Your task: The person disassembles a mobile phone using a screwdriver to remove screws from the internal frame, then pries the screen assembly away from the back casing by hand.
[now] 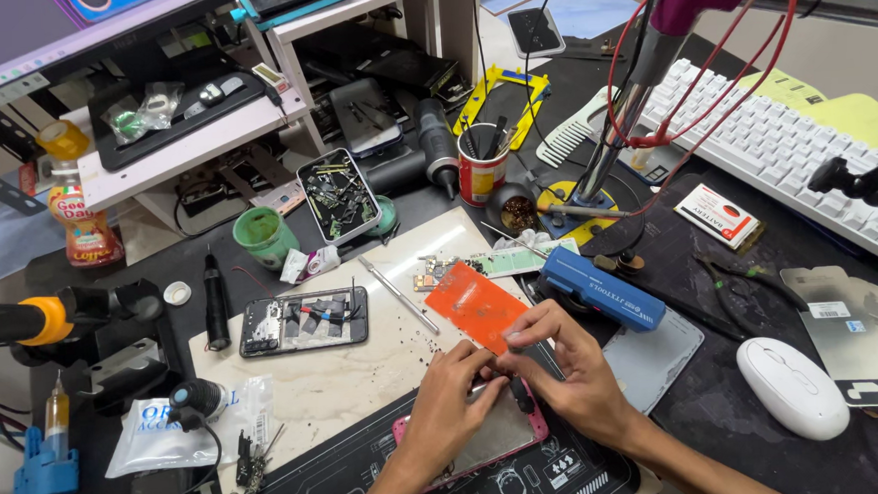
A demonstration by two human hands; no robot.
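Note:
My left hand (445, 402) and my right hand (565, 366) meet over a pink-framed phone body (504, 436) lying on a dark printed work mat (371, 476). Both hands pinch a small dark part (519, 391) at the phone's upper edge; what exactly it is cannot be made out. My right hand's fingers also touch the lower corner of an orange-red flat sheet (474, 303) resting on the marble slab (326, 378). An opened phone (303, 321) with its insides exposed lies to the left on the slab.
Metal tweezers (399, 295), a circuit board (480, 265), a blue tool (601, 289), a white mouse (793, 387), pliers (732, 287), a keyboard (784, 149), a red tool can (481, 167), a green cup (264, 236) and a parts tray (338, 194) surround the slab.

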